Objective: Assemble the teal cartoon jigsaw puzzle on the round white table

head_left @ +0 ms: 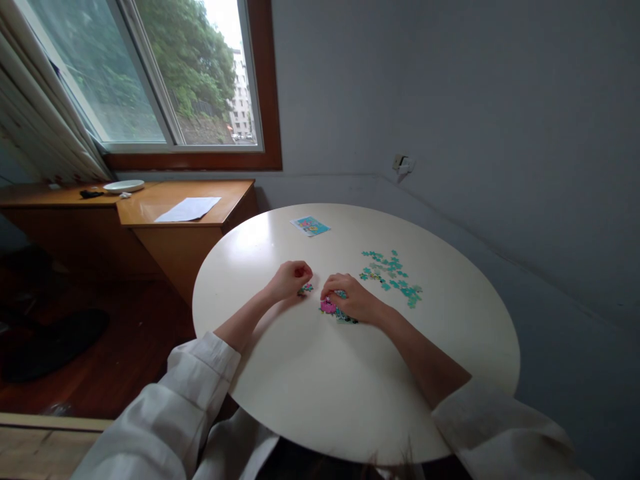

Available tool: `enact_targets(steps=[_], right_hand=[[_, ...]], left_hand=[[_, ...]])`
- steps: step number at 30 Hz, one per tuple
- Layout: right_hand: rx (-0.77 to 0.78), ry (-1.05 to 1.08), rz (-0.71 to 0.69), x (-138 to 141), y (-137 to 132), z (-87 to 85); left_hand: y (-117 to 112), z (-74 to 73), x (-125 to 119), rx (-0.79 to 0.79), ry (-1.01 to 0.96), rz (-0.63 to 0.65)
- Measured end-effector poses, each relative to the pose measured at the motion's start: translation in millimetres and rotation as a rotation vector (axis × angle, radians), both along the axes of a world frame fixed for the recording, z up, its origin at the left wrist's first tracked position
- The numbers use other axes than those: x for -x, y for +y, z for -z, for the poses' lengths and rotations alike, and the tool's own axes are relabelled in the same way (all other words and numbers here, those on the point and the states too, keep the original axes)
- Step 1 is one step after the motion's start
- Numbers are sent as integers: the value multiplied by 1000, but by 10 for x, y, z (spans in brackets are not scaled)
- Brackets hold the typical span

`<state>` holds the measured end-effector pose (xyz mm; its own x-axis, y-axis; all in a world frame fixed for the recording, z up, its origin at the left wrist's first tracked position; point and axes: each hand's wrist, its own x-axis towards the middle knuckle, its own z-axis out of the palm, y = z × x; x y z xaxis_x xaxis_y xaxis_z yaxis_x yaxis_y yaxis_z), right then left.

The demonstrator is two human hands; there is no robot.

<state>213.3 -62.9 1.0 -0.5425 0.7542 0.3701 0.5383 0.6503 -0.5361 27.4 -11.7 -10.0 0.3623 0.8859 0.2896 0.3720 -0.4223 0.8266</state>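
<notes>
Grey wall (450, 80) rises behind a round white bench (310, 373), with a window (200, 80) framed in brown wood at upper left. Under that window stands a wooden cabinet (143, 212) bearing a white dish (124, 186) and a paper sheet (189, 209); its corner comes near the bench's left edge. On the far right, the bench's edge runs close by the wall, below a socket (399, 162).

Near the middle of the bench lies a partly joined puzzle (328, 307), pink and green, well apart from the rim. A broad stretch of white top lies between it and the near edge, and more spreads out to the left. Over the puzzle, the right hand (350, 297) bends its fingers down, partly hiding it; whether they grip a piece I cannot tell. Just left, the left hand (290, 280) has its thumb and fingertips drawn together above a small cluster of pieces (307, 289); whether something is pinched there I cannot tell. Loose green pieces (411, 292) are scattered to the right of the right hand, inside the edge.

Toward the far edge lies a colourful picture card (312, 227). Any lettering on the card or sheet is too small to read.
</notes>
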Motion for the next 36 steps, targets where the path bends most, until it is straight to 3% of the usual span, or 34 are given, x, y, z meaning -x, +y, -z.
enact_targets(steps=[5, 9, 25, 36], right_hand=[[6, -118, -21, -1, 12, 8], [-17, -99, -6, -14, 27, 31], [-123, 40, 333, -92, 119, 59], [-148, 17, 384, -85, 114, 37]], left_hand=[[-11, -87, 21, -92, -66, -199], [-21, -120, 35, -110, -79, -263], [-58, -123, 16, -104, -79, -246], [-66, -117, 10, -105, -89, -186]])
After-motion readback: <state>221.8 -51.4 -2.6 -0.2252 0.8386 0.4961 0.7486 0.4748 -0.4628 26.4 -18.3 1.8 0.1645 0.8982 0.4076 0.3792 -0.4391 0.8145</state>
